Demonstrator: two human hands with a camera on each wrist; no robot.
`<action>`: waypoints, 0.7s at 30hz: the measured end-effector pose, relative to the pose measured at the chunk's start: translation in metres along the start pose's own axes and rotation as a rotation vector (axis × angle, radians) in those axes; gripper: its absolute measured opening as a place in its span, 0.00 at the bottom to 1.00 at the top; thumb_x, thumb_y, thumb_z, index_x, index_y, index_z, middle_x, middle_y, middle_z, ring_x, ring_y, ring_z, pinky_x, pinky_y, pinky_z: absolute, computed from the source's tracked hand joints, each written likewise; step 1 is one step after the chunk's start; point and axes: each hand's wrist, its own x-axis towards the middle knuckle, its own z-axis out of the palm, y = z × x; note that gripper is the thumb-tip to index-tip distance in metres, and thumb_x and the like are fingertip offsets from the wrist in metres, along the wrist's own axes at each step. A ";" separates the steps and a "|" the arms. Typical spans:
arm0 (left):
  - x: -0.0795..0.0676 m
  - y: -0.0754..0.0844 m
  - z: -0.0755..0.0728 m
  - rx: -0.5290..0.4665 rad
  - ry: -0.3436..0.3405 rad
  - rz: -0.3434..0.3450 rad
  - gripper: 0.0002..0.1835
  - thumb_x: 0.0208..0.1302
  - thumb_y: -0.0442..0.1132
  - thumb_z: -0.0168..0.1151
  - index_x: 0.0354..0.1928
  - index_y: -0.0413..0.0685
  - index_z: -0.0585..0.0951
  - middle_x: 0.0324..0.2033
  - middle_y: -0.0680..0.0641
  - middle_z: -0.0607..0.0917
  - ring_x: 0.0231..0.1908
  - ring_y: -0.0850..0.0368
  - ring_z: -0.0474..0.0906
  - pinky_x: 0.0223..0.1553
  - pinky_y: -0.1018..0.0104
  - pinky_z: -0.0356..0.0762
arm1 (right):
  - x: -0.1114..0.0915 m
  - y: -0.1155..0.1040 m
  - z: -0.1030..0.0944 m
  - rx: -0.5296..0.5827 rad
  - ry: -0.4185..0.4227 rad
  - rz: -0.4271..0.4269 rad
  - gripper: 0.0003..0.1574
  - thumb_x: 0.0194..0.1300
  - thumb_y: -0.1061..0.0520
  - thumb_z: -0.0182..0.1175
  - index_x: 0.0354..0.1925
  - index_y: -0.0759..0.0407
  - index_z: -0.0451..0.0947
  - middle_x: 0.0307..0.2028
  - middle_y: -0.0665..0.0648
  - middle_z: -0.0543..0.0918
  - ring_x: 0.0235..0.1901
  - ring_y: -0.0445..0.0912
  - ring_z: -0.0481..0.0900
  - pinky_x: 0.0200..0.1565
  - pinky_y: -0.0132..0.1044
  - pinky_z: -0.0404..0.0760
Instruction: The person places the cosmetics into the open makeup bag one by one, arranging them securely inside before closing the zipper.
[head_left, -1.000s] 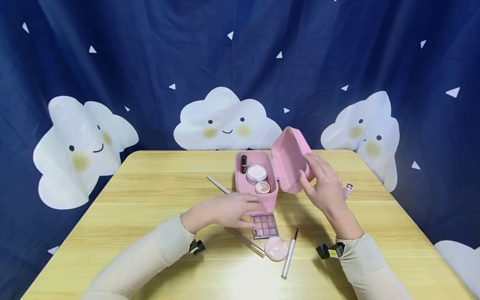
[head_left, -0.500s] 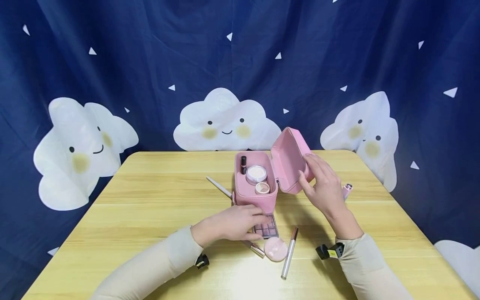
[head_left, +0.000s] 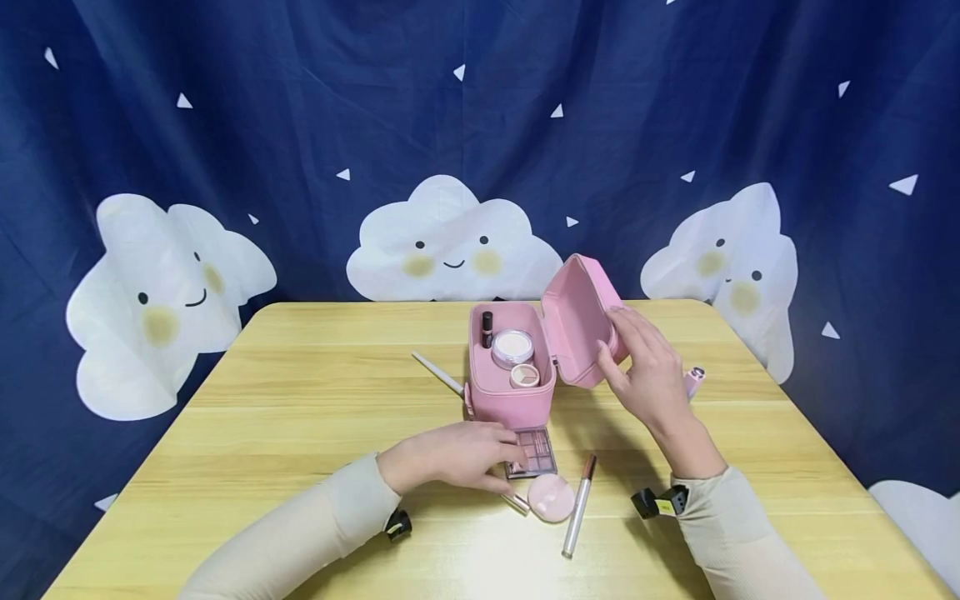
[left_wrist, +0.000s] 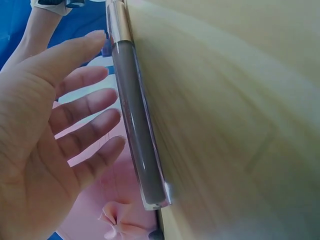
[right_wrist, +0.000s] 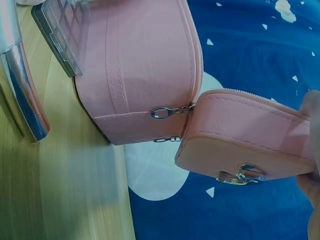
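Note:
A pink zippered makeup case (head_left: 512, 407) stands mid-table with its lid (head_left: 581, 321) swung out to the right. My right hand (head_left: 645, 367) holds the lid's edge, thumb on one side and fingers on the other. Inside the case are a black lipstick tube (head_left: 487, 330), a round powder compact (head_left: 513, 348) and a small round pot (head_left: 525, 377). In front, my left hand (head_left: 461, 454) hovers with spread, relaxed fingers over a lip gloss tube (left_wrist: 137, 120), beside an eyeshadow palette (head_left: 537, 452). Most of that tube is hidden under the hand in the head view.
A round pink puff (head_left: 552, 498) and another slim tube with a copper cap (head_left: 579, 508) lie nearer me. A white stick (head_left: 437, 372) lies left of the case, partly behind it. A pink tube (head_left: 694, 382) shows behind the right wrist.
My left hand has come toward me from the case's front, now covering more of the lip gloss tube and less of the palette. The right hand and lid stay put.

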 end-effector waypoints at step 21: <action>-0.003 0.001 0.001 0.027 0.021 0.002 0.21 0.69 0.58 0.55 0.54 0.54 0.83 0.55 0.53 0.80 0.51 0.61 0.74 0.58 0.70 0.70 | 0.000 -0.001 -0.002 -0.014 -0.014 0.005 0.27 0.59 0.53 0.58 0.55 0.63 0.79 0.54 0.62 0.82 0.55 0.59 0.78 0.54 0.58 0.77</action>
